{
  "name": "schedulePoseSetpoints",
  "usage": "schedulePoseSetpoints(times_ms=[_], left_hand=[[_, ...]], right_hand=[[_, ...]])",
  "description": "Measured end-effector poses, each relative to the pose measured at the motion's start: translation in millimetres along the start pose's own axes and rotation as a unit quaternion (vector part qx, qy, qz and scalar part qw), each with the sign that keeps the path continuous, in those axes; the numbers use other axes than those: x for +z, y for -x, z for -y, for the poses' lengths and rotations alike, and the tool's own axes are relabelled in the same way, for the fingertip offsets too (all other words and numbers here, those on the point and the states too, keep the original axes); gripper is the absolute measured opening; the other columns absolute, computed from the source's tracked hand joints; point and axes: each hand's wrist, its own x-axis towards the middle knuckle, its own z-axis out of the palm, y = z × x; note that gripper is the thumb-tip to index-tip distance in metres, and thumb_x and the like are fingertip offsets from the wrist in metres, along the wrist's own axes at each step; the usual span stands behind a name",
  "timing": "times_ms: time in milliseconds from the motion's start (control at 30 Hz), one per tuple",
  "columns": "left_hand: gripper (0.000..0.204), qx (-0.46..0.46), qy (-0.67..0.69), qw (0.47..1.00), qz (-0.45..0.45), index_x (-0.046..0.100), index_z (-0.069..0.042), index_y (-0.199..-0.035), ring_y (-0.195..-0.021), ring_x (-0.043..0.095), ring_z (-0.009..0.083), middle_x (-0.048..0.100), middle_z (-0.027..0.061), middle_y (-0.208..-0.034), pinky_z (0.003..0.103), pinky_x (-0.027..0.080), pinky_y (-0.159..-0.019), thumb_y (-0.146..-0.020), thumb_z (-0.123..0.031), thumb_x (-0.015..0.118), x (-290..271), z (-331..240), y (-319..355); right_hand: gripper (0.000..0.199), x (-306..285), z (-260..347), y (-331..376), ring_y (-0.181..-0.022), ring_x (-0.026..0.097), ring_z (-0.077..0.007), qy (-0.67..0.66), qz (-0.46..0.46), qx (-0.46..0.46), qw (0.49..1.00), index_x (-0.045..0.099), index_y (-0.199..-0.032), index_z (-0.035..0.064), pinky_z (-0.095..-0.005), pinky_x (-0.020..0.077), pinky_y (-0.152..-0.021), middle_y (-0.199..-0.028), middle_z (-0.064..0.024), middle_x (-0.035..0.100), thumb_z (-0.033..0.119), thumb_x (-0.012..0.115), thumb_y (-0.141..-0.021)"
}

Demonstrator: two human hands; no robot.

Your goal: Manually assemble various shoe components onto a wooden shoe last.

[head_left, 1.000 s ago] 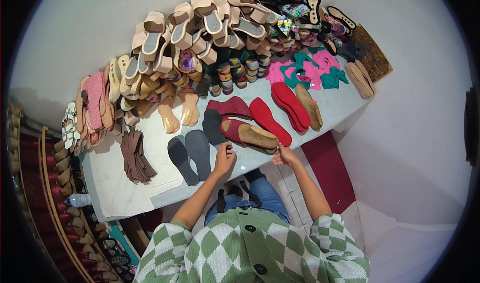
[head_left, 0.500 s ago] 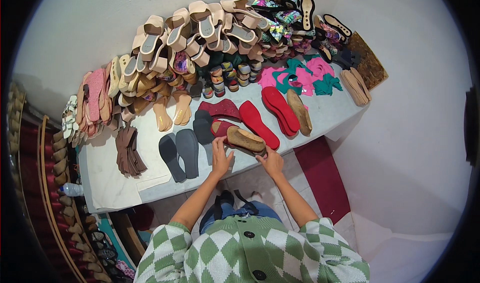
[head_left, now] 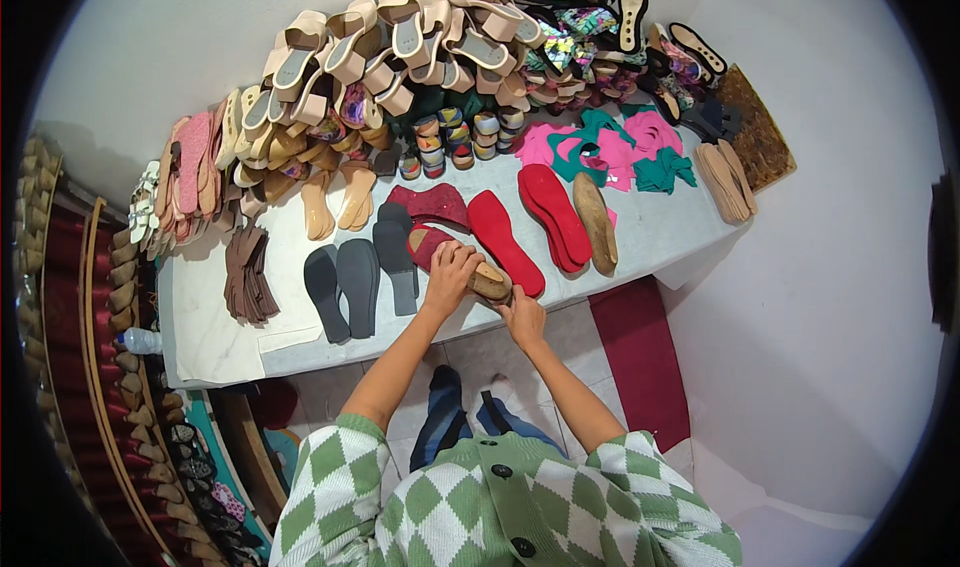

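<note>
A worn wooden shoe last [head_left: 490, 283] with a dark red sandal upper [head_left: 425, 244] round its front lies near the table's front edge. My left hand [head_left: 450, 275] is closed over its middle from above, covering part of it. At the heel end, my right hand [head_left: 524, 319] grips with thumb and fingers; its fingertips are partly hidden. Just right of the last is a bright red sole [head_left: 503, 243]. Behind it lies a glittery dark red upper piece [head_left: 432, 206]. Black soles [head_left: 394, 257] are close by on the left.
Dark grey soles [head_left: 357, 289] and brown strips [head_left: 250, 275] lie left. Stacked red soles [head_left: 552, 217] and another wooden last [head_left: 596, 225] are at right. Pink and green scraps [head_left: 608, 149] and piled beige heeled sandals [head_left: 407, 35] fill the back. A wall stands at right.
My left hand has gone from beside the front of the last to a grasp over its top. My right hand stays at the heel end. The whole view has shifted slightly.
</note>
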Motion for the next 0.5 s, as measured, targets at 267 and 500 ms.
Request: schedulePoseSetpoints(times_ms=[267, 500], left_hand=[[0.068, -0.012, -0.027, 0.997, 0.064, 0.049, -0.017, -0.108, -0.112, 0.038, 0.0244, 0.047, 0.0011, -0.109, 0.040, 0.026, -0.098, -0.047, -0.019, 0.079, -13, -7, -11], [0.078, 0.015, 0.042, 0.992, 0.118, 0.043, -0.018, -0.120, -0.124, 0.029, 0.0294, 0.039, 0.0051, -0.126, 0.045, 0.027, -0.102, -0.051, -0.021, 0.080, -30, -1, -10]], right_hand=[[0.041, -4, 3, 4, -0.066, 0.060, -0.0352, -0.008, 0.018, 0.019, 1.000, 0.048, -0.095, 0.0029, -0.0443, 0.0448, -0.056, -0.066, -0.0168, 0.060, 0.030, 0.068, -0.073], [0.029, -45, 0, -14, -0.066, 0.062, -0.0286, 0.037, 0.085, -0.049, 0.995, 0.056, -0.092, 0.0058, -0.0408, 0.0476, -0.059, -0.070, -0.0113, 0.063, 0.021, 0.067, -0.070]])
